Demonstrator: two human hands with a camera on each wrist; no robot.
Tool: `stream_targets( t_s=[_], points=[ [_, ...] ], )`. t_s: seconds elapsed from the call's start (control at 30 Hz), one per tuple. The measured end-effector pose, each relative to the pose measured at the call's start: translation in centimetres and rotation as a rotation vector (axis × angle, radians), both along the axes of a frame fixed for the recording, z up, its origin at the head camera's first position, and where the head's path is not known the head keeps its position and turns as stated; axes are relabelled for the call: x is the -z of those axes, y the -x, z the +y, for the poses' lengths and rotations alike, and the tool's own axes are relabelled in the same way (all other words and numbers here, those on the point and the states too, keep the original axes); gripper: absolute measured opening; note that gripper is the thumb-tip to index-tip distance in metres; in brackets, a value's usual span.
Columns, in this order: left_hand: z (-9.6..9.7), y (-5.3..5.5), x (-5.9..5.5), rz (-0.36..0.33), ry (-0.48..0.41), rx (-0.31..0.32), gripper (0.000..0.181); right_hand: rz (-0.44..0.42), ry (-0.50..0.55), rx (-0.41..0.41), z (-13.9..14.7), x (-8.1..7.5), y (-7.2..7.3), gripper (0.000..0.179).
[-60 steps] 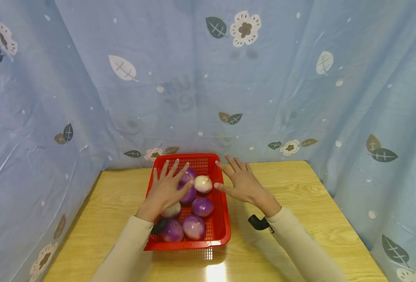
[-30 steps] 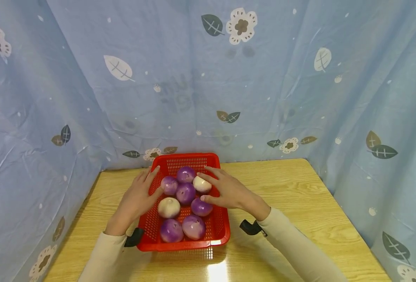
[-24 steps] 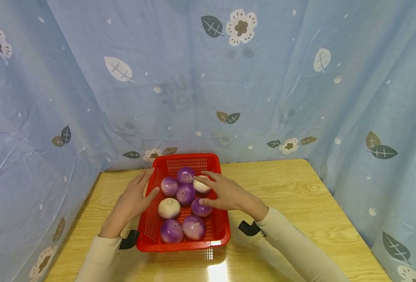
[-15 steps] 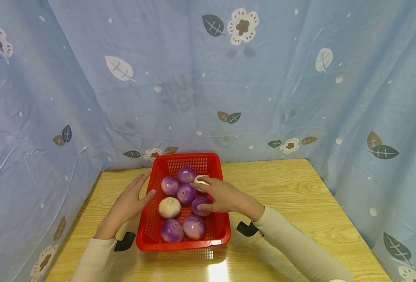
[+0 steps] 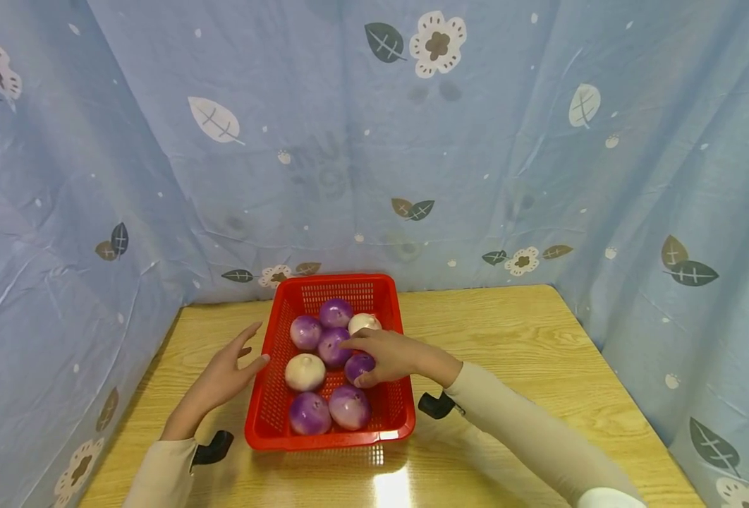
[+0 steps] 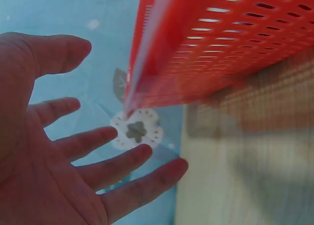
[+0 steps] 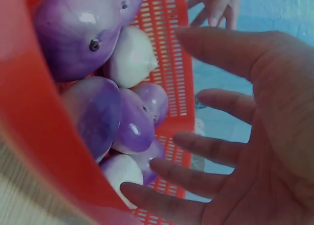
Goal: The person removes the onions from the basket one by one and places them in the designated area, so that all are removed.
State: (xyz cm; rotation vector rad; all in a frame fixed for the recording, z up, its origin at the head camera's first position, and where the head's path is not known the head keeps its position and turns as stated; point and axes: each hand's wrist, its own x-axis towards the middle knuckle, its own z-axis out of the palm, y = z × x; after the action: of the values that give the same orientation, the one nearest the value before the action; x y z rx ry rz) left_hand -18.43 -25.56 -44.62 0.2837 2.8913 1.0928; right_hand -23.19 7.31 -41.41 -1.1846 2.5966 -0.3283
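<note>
A red plastic basket (image 5: 326, 443) with perforated walls holds several onions, some glossy purple, some creamy white with a pointed tip. My right hand (image 5: 392, 353) is over the basket's right side, fingers spread above a purple onion (image 5: 358, 368) at the right and near a white onion (image 5: 363, 322). In the right wrist view its fingers (image 7: 216, 105) are apart, with nothing between them. Just left of the basket, my left hand (image 5: 223, 372) hovers with relaxed fingers. The left wrist view shows its empty palm (image 6: 54, 181) beside the basket's wall (image 6: 206, 48).
A light wooden table (image 5: 489, 339) lies under the basket and stretches to its right. Blue curtains (image 5: 324, 176) with leaf and flower prints stand behind it and at both sides. Black wrist mounts (image 5: 436, 405) sit at the sleeve cuffs.
My left hand has drawn back from over the basket to its left side. My right hand has come in from the basket's right edge and lowered over the right-hand onions.
</note>
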Motion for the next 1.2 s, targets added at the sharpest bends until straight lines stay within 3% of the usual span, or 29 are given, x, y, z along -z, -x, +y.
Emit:
stream_targets(
  t_s=[0.13, 0.33, 0.43, 0.77, 0.93, 1.03, 1.2],
  points=[
    [-0.4, -0.2, 0.8, -0.088, -0.119, 0.011, 0.075, -0.065, -0.026, 0.007, -0.5, 0.0, 0.7, 0.068],
    [-0.3, -0.2, 2.1, -0.295, -0.431, 0.035, 0.079, -0.202, -0.076, 0.045, -1.2, 0.3, 1.6, 0.067],
    [-0.3, -0.2, 2.7, -0.341, -0.513, 0.031, 0.083, -0.252, -0.08, 0.067, -1.8, 0.4, 1.8, 0.065],
    [-0.4, -0.1, 4.0, -0.403, -0.651, 0.046, 0.086, -0.301, -0.132, 0.124, -3.4, 1.4, 2.8, 0.056],
    [-0.6, 0.1, 4.0, -0.4, -0.653, 0.049, 0.087, -0.32, -0.149, 0.152, -3.8, 1.6, 3.5, 0.058],
    [-0.6, 0.2, 4.0, -0.394, -0.648, 0.051, 0.086, -0.388, -0.131, 0.198, -3.8, 2.1, 3.7, 0.056],
    [-0.7, 0.2, 4.0, -0.395, -0.647, 0.051, 0.085, -0.412, -0.15, 0.178, -4.1, 3.1, 3.8, 0.051]
  ],
)
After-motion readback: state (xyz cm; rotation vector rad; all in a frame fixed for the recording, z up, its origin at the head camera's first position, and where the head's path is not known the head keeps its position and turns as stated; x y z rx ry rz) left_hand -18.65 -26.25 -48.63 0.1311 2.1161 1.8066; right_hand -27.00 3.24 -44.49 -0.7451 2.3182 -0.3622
